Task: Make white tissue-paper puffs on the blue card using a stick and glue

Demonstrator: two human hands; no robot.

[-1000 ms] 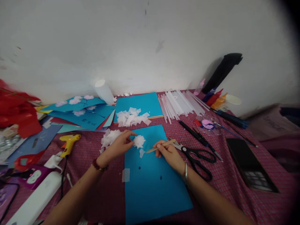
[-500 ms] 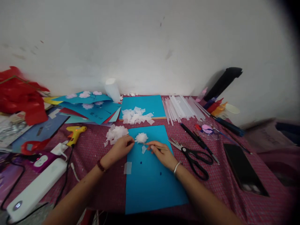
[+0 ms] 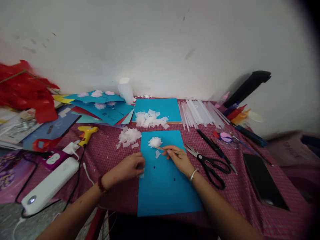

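A blue sheet (image 3: 170,196) lies in front of me, with a fluffy white paper flower (image 3: 155,142) near its top and two small dark dots below. My right hand (image 3: 178,158) pinches a thin wooden stick (image 3: 172,151), its tip just under the flower. Close to that tip is a loose white paper scrap (image 3: 157,154) on the sheet. At the sheet's left edge, my left hand (image 3: 130,166) has its fingers closed at a white paper square (image 3: 142,174), which they partly cover.
White paper squares are piled on the cloth (image 3: 128,136) and on another blue sheet (image 3: 156,106). To the right lie black scissors (image 3: 210,165), a dark knife (image 3: 216,150), white sticks (image 3: 197,113) and a phone (image 3: 265,181). A yellow glue gun (image 3: 87,133) and white power bank (image 3: 50,188) are left.
My left hand has moved down from beside the flower to the paper square at the sheet's edge. The stick stays in my right hand, near the flower. The view has shifted slightly.
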